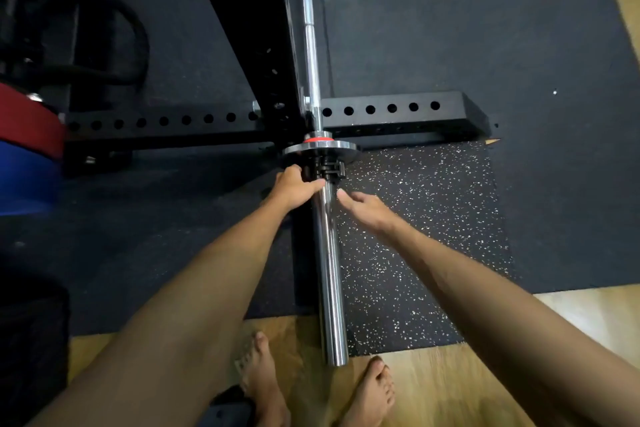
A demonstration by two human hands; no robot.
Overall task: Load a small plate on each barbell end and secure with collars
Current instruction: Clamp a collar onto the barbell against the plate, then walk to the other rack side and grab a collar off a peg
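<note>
A chrome barbell sleeve (329, 270) points toward me from the black rack. A small dark plate (320, 150) with a red centre ring sits far up the sleeve against the bar's shoulder. A black collar (330, 170) is on the sleeve, right against the plate's near face. My left hand (294, 185) is curled around the collar's left side, thumb touching the sleeve. To the right of the sleeve, my right hand (367, 208) hovers with fingers spread, fingertips just off the metal, holding nothing.
The black rack upright (249, 28) and its holed base beam (391, 111) lie just behind the plate. Red (27, 121) and blue (24, 180) plates are stacked at the left. A speckled mat (415, 218) lies under the sleeve. My bare feet (370, 395) stand on wood floor.
</note>
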